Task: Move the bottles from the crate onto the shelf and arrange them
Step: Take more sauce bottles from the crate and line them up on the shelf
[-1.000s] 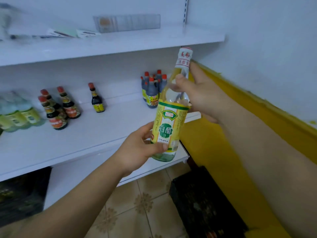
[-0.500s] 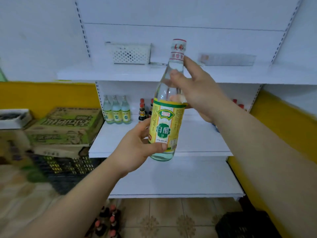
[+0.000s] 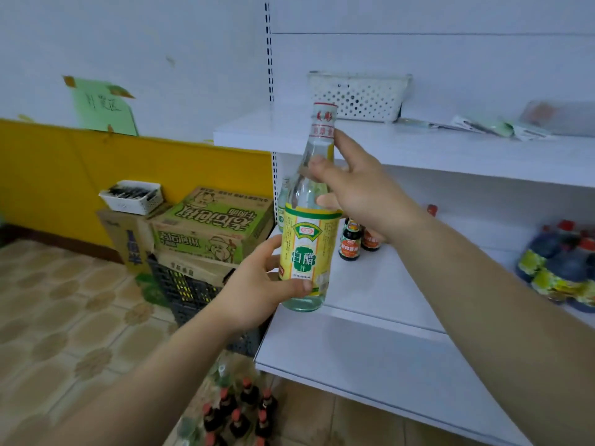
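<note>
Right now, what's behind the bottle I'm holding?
Dark sauce bottles on the shelf, plus a pale bottle peeking out left. The held bottle and right hand hide the rest.

The clear glass bottle (image 3: 307, 239) wore a yellow label with green borders and a green panel of white characters, plus a white neck wrap printed in red. The white metal shelf (image 3: 386, 284) carried small dark sauce bottles (image 3: 350, 244) with red caps and orange labels. The beige floor tiles (image 3: 64, 317) bore brown flower patterns, and the tan cardboard box (image 3: 206, 230) was printed green.
</note>
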Demonstrator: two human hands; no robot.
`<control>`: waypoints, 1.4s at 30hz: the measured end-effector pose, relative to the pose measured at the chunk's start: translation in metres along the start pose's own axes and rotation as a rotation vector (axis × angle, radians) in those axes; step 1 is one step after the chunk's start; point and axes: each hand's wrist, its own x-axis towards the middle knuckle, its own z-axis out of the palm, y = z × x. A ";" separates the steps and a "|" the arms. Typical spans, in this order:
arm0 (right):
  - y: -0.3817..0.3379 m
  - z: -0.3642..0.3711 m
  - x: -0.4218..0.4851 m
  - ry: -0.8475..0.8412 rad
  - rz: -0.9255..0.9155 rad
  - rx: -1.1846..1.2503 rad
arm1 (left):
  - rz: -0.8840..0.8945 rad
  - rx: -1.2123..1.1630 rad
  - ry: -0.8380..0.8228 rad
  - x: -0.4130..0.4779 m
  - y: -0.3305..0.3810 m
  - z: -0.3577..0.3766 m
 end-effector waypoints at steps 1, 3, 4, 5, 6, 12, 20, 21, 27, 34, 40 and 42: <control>0.004 0.000 0.011 -0.002 -0.003 -0.012 | 0.002 0.004 0.005 0.011 -0.001 -0.003; 0.011 0.000 0.031 -0.006 -0.007 -0.022 | 0.004 -0.001 0.020 0.029 -0.002 -0.009; 0.014 0.000 0.040 -0.017 -0.011 -0.021 | 0.008 -0.006 0.025 0.038 -0.003 -0.012; 0.016 0.001 0.047 -0.029 -0.012 -0.017 | 0.011 -0.010 0.027 0.046 -0.004 -0.015; 0.019 0.002 0.054 -0.037 -0.011 -0.015 | 0.013 -0.013 0.027 0.053 -0.006 -0.017; 0.040 0.018 0.086 -0.015 0.017 -0.037 | 0.017 -0.020 -0.012 0.089 -0.024 -0.041; 0.071 0.072 0.118 0.025 0.106 -0.063 | -0.053 -0.041 -0.161 0.129 -0.072 -0.107; 0.078 0.082 0.118 0.034 0.133 -0.058 | -0.075 -0.035 -0.195 0.131 -0.080 -0.116; 0.128 0.138 0.122 0.111 0.307 -0.047 | -0.171 -0.001 -0.344 0.145 -0.128 -0.157; 0.172 0.145 0.132 0.188 0.371 -0.065 | -0.251 0.006 -0.375 0.177 -0.160 -0.155; 0.242 0.127 0.144 0.167 0.442 -0.064 | -0.278 0.044 -0.351 0.219 -0.209 -0.119; 0.271 0.122 0.148 0.154 0.442 -0.082 | -0.276 0.055 -0.336 0.236 -0.235 -0.106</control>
